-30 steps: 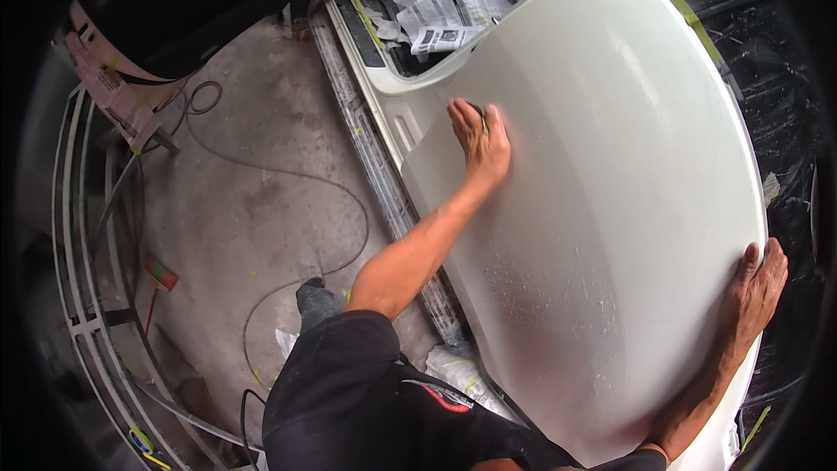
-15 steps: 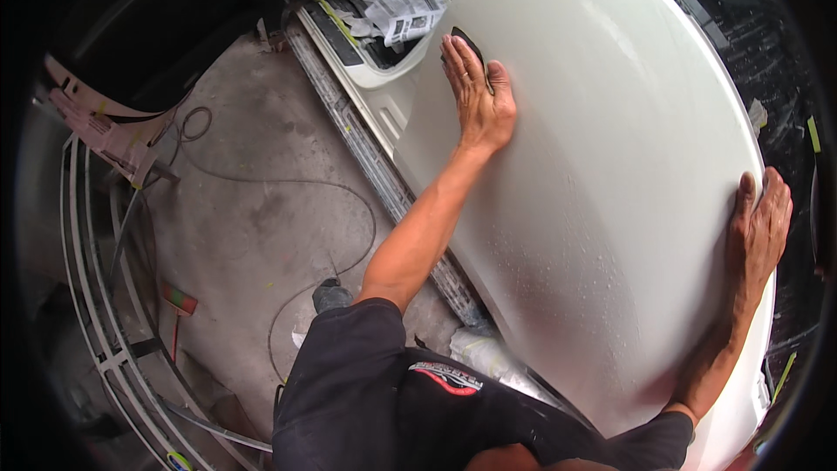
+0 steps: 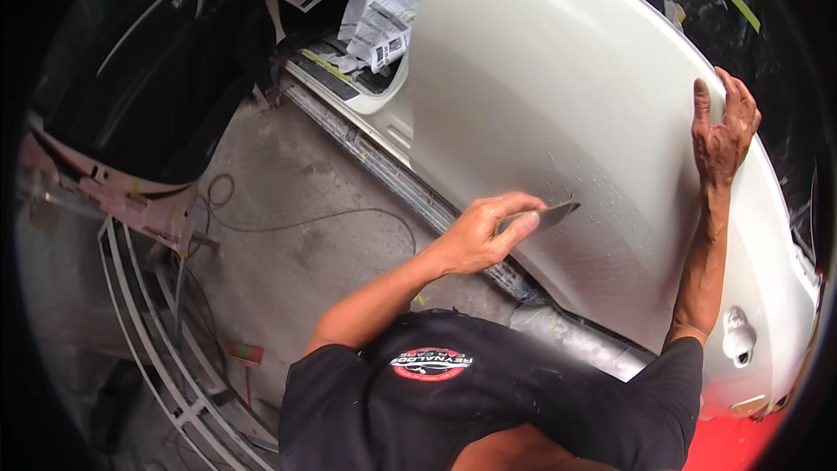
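Before me lies a large white car door point(image 3: 610, 96), its outer face wet with drops in the middle. My left hand point(image 3: 488, 231) pinches a thin dark sheet of sandpaper point(image 3: 556, 213) between thumb and fingers. The sheet's free end points right, over the lower part of the door; whether it touches the surface I cannot tell. My right hand point(image 3: 727, 126) lies spread along the door's far right edge, thumb on the white face and fingertips over the rim, holding nothing. The door handle opening point(image 3: 739, 336) shows near my right elbow.
Crumpled newspaper point(image 3: 377, 26) fills the car's opening at the back. A long sill point(image 3: 392, 170) runs along the door's left side. A grey hose point(image 3: 327, 218) loops over the concrete floor point(image 3: 288, 270). On the left stand a dark panel point(image 3: 174, 78) and a curved metal frame point(image 3: 174, 366).
My left hand has come off the door's upper left, back toward me, and now shows the sandpaper in a pinch. The view has shifted; my right hand still rests on the edge.
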Tool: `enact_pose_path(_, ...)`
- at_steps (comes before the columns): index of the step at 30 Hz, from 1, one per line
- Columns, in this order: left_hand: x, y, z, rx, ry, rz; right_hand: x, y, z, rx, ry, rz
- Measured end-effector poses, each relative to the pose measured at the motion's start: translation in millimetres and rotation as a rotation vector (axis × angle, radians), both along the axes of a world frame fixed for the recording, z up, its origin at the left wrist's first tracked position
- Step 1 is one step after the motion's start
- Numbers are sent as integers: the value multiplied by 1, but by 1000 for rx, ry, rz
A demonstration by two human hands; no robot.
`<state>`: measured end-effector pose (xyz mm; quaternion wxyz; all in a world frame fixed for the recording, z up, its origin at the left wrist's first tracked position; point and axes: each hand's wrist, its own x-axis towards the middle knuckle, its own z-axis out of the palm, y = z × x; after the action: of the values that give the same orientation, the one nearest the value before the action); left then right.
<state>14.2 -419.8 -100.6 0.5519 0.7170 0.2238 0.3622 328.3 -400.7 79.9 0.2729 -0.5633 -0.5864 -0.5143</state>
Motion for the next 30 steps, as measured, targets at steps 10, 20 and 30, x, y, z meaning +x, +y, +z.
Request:
enact_pose_path(10,-17,7,-38,542,205,-115,-145,-155,-206,-995,1497,449)
enact_pose_path(20,-61,48,78,127,-576,-1833,-235,-220,-261,-589,1487,-443)
enact_pose_path(30,-119,48,90,-872,-664,-1574,-378,-206,-305,-571,1570,-570)
